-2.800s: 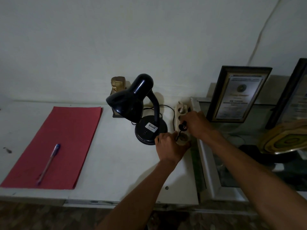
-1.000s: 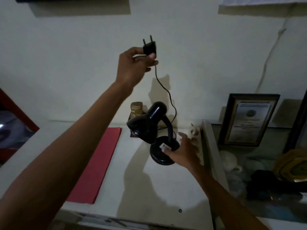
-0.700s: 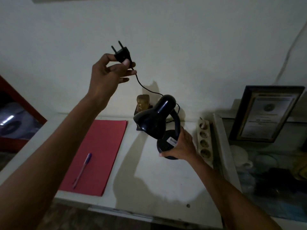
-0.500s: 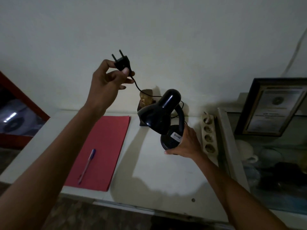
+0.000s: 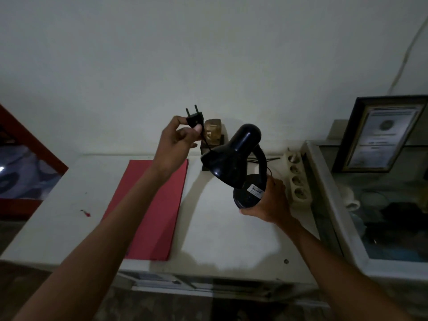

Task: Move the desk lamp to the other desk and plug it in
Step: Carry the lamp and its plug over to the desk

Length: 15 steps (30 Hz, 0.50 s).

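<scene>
The black desk lamp (image 5: 234, 156) is tilted and lifted off the white desk (image 5: 227, 230), its round base (image 5: 247, 193) gripped from the right side by my right hand (image 5: 269, 202). My left hand (image 5: 177, 142) is raised left of the lamp shade and pinches the lamp's black two-pin plug (image 5: 195, 118), pins pointing up. The thin black cord runs from the plug down behind the shade. A white power strip (image 5: 297, 179) with several empty sockets lies along the desk's right edge, just right of my right hand.
A red folder (image 5: 159, 205) lies on the desk's left half, partly under my left arm. A small golden figurine (image 5: 213, 130) stands at the wall. A glass-topped cabinet (image 5: 324, 193) with a framed certificate (image 5: 384, 133) adjoins on the right. A red-framed object (image 5: 27, 158) sits at the left.
My left hand has come down and rightward with the plug, closer to the lamp shade. My right hand has taken hold of the lamp base and tilted it up off the desk.
</scene>
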### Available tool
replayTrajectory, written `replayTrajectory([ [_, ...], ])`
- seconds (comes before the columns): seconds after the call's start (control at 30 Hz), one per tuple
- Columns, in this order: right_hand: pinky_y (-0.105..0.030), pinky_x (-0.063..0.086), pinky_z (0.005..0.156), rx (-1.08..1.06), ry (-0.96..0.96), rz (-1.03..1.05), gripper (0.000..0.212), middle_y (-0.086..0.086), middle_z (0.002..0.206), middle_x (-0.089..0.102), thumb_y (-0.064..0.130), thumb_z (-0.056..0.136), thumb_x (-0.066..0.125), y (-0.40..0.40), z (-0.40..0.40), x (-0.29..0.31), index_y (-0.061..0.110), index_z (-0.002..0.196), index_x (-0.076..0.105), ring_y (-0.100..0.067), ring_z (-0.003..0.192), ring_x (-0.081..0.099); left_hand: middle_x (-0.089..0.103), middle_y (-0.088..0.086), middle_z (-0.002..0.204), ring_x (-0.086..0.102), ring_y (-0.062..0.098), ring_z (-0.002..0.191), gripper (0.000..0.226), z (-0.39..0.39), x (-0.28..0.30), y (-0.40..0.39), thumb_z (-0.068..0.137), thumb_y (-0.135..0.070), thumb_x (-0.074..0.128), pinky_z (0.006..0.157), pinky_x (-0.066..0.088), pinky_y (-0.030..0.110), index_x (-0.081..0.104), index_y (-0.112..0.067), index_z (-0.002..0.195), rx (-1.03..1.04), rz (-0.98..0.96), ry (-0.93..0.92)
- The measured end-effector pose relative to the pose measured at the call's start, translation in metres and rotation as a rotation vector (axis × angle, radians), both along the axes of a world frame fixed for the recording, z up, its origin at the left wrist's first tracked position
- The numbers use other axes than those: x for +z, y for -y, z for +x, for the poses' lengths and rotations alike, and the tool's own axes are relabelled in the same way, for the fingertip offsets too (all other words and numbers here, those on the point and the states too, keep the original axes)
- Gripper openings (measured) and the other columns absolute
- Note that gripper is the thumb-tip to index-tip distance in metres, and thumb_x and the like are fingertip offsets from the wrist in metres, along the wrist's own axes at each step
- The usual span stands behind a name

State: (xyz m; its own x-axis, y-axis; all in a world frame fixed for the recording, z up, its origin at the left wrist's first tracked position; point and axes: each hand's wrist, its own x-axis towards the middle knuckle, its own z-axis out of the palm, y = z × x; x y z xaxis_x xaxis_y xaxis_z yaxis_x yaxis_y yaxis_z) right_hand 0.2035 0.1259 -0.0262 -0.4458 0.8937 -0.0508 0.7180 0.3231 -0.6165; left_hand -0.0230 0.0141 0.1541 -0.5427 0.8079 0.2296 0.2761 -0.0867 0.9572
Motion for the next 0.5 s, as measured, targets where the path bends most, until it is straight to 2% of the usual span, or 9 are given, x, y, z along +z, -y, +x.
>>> replayTrajectory([
  [0.07, -0.043, 0.044, 0.105, 0.001, -0.023, 0.025, 0.137, -0.007, 0.144, 0.044, 0.067, 0.033, 0.085, 0.011, 0.003, -0.001, 0.019, 0.15, 0.032, -0.029, 0.132, 0.041, 0.067, 0.036, 0.102, 0.074, 0.029, 0.097, 0.014, -0.004, -0.006, 0.005, 0.099, -0.018, 0.061, 0.078, 0.058, 0.03, 0.052, -0.008, 0.104, -0.007, 0.008, 0.023],
  [0.17, -0.041, 0.046, 0.105, 0.005, -0.055, 0.017, 0.131, -0.005, 0.143, 0.046, 0.067, 0.036, 0.085, 0.023, 0.009, 0.008, 0.022, 0.149, 0.036, -0.027, 0.132, 0.044, 0.071, 0.03, 0.099, 0.073, 0.034, 0.095, 0.011, -0.009, -0.007, 0.011, 0.1, -0.018, 0.061, 0.082, 0.059, 0.036, 0.053, -0.011, 0.101, -0.032, 0.022, 0.051],
  [0.3, -0.047, 0.054, 0.099, -0.036, -0.12, -0.034, 0.132, -0.004, 0.142, 0.047, 0.065, 0.03, 0.091, 0.033, 0.02, 0.037, 0.028, 0.145, 0.038, -0.025, 0.13, 0.05, 0.076, 0.005, 0.081, 0.075, 0.02, 0.077, 0.014, -0.007, 0.006, 0.017, 0.101, -0.018, 0.059, 0.073, 0.06, 0.027, 0.054, -0.008, 0.107, -0.072, 0.088, 0.082],
  [0.4, -0.046, 0.054, 0.098, -0.033, -0.188, -0.029, 0.131, -0.002, 0.138, 0.051, 0.066, 0.027, 0.094, 0.047, 0.032, 0.063, 0.029, 0.142, 0.042, -0.024, 0.126, 0.055, 0.075, -0.001, 0.077, 0.073, 0.013, 0.071, 0.012, 0.003, 0.02, 0.026, 0.101, -0.021, 0.059, 0.067, 0.059, 0.025, 0.054, -0.011, 0.106, -0.077, 0.141, 0.066],
  [0.5, -0.048, 0.054, 0.099, -0.052, -0.223, 0.004, 0.135, -0.002, 0.139, 0.048, 0.067, 0.025, 0.094, 0.069, 0.049, 0.087, 0.029, 0.142, 0.037, -0.024, 0.127, 0.053, 0.074, -0.006, 0.072, 0.069, 0.009, 0.065, 0.01, 0.019, 0.033, 0.039, 0.102, -0.023, 0.058, 0.062, 0.058, 0.024, 0.054, -0.014, 0.104, -0.111, 0.185, -0.012],
])
